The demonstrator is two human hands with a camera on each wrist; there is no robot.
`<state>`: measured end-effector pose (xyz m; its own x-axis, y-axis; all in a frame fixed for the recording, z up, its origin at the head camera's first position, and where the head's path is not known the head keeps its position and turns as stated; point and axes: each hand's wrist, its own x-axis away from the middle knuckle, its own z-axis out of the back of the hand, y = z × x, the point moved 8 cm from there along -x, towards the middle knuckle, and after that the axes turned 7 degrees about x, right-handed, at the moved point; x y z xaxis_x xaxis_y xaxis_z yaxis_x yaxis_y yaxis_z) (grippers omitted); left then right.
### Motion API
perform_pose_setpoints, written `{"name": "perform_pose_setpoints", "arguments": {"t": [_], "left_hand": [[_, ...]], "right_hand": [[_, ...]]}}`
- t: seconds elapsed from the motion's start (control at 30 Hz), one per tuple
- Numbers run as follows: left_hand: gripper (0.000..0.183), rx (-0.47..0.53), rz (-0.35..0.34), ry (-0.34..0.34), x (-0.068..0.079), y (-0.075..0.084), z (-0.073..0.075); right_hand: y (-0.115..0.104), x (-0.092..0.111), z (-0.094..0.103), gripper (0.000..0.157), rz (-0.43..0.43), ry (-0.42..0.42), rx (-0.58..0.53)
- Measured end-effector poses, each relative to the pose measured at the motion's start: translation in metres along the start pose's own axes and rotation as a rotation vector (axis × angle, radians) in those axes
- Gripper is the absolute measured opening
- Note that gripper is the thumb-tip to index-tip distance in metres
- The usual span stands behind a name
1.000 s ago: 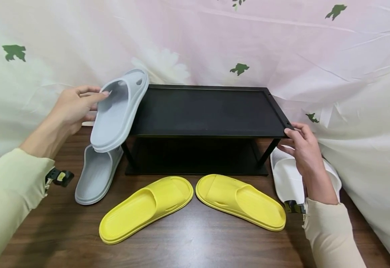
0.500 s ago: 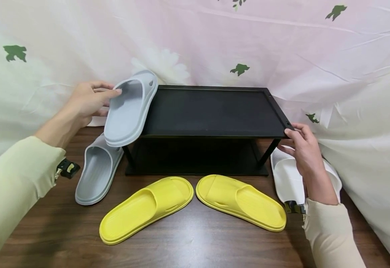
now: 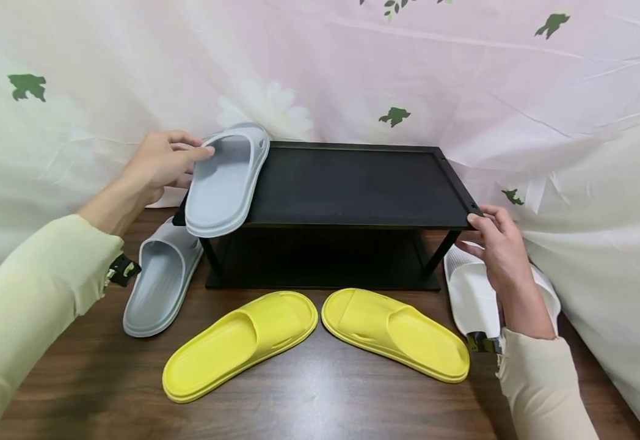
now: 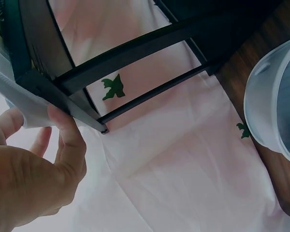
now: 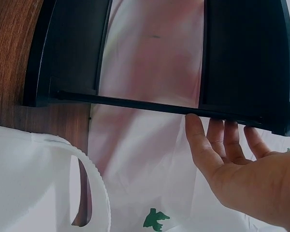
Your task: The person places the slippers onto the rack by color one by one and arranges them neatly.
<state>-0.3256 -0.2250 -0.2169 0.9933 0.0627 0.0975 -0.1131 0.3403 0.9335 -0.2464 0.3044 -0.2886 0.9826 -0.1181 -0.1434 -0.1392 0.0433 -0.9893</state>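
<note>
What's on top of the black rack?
A grey slipper, held by the left hand, is over the rack at its left end; contact is unclear. Black surface shows beside it; the patch beneath is hidden.

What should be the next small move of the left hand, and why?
Probably the left hand should gently settle the pale-grey moulded slipper onto the left end of the two-tier black rack. The hand pinches the slipper over that end; contact there is unclear. The right hand holds the opposite end.
</note>
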Motion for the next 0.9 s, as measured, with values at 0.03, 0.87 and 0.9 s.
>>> {"name": "perform_pose_setpoints", "arguments": {"t": [0.03, 0.87, 0.9], "left_hand": [[0.049, -0.009, -0.002, -0.001, 0.0, 0.001, -0.001], [0.046, -0.137, -0.043, -0.048, 0.001, 0.014, -0.019], [0.046, -0.137, -0.045, -0.051, 0.001, 0.014, -0.02]], "right_hand": [[0.0, 0.0, 0.0, 0.02, 0.0, 0.001, 0.003], [0.0, 0.001, 0.0, 0.019, 0.004, 0.001, 0.012], [-0.001, 0.001, 0.0, 0.02, 0.004, 0.001, 0.013]]}}
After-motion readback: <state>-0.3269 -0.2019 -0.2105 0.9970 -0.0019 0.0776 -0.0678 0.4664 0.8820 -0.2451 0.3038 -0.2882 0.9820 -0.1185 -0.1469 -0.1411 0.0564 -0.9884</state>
